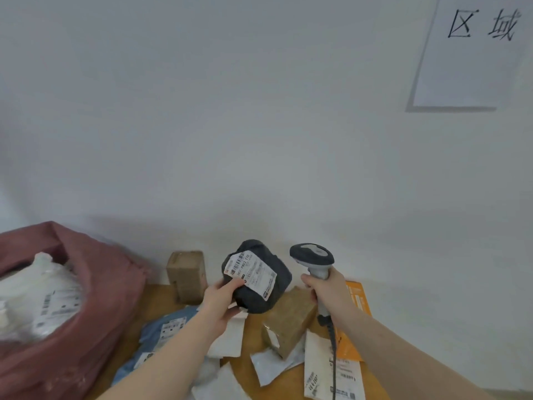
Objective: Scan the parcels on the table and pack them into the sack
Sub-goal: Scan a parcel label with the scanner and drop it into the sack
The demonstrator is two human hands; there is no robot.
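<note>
- Both bare forearms reach forward from the lower edge of the view, converging toward the middle.
- The left hand is raised with the wrist bent slightly back, thumb pressed on top and fingers curled underneath, gripping a dark grey soft-wrapped parcel with a white label.
- The right hand is wrapped in a fist around the pale handle of a grey handheld barcode scanner, held upright just beside the left hand.
</note>
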